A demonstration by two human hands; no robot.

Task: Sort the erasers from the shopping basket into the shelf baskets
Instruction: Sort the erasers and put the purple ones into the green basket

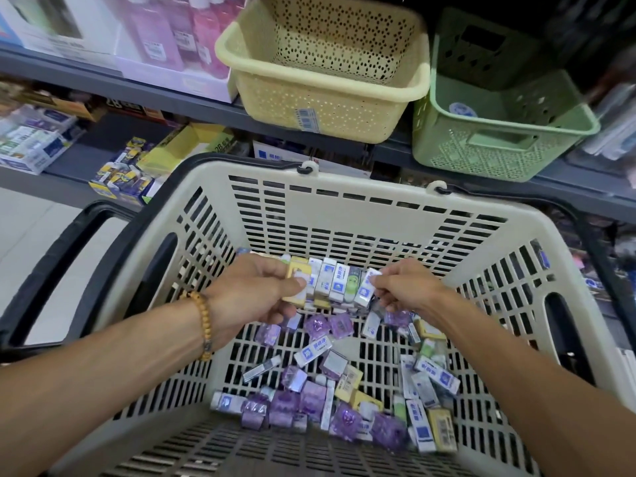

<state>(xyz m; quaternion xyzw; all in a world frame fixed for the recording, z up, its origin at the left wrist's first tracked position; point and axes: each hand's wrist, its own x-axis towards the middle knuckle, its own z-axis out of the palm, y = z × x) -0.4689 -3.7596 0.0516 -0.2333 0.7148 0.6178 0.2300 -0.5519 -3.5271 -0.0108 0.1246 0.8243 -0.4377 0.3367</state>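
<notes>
— What can go wrong now?

— I think the row of erasers (339, 282) can break in the middle. It is many small blocks side by side, and only the pressure from its two ends keeps it together above the shopping basket (344, 187). If one side becomes loose while I lift, the middle ones can fall back into the loose erasers (327, 383) below.

— And your hands, how do they stand?

— My left hand (256, 292) is curled around the left end, thumb on a yellow eraser. My right hand (407, 287) pinches the right end with bent fingers. Neither is empty.

— Where must they go?

— To the cream shelf basket (344, 108) or the green shelf basket (509, 146), both above, well apart from my hands.
</notes>
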